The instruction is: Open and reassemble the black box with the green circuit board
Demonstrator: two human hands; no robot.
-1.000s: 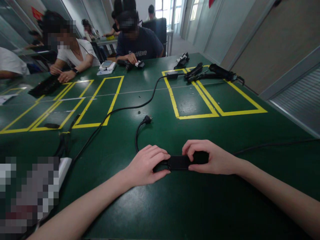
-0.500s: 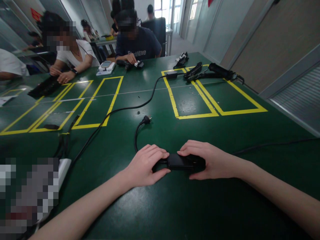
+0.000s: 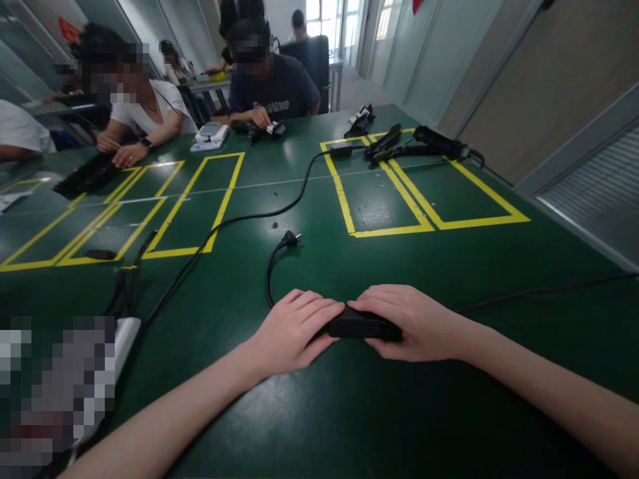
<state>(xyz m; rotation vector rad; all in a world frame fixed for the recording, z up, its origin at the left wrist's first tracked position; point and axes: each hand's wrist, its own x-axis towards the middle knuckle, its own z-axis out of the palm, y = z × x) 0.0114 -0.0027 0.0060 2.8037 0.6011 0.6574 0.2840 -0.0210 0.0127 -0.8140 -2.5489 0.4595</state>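
A black power adapter (image 3: 360, 324) is held level between my two hands, low over the green table. My left hand (image 3: 299, 330) grips its left end, fingers over the top and thumb along the lower side. Around the right end, my right hand (image 3: 409, 324) is closed with its thumb at the near edge. A short black cord (image 3: 269, 276) curves out from behind my left hand to a two-pin plug (image 3: 290, 239) lying on the table. The adapter's end faces are hidden by my fingers.
The green table (image 3: 309, 412) has yellow tape rectangles (image 3: 394, 233). A long black cable (image 3: 259, 214) crosses it to another adapter (image 3: 341, 151). Black tools (image 3: 439, 143) lie at the far right, a white power strip (image 3: 124, 339) at the left. Two co-workers (image 3: 279, 86) handle objects across the table.
My fingers have slid further over the adapter from both ends, so less of it shows. The adapter's near side now faces me more. The plug stays on the table.
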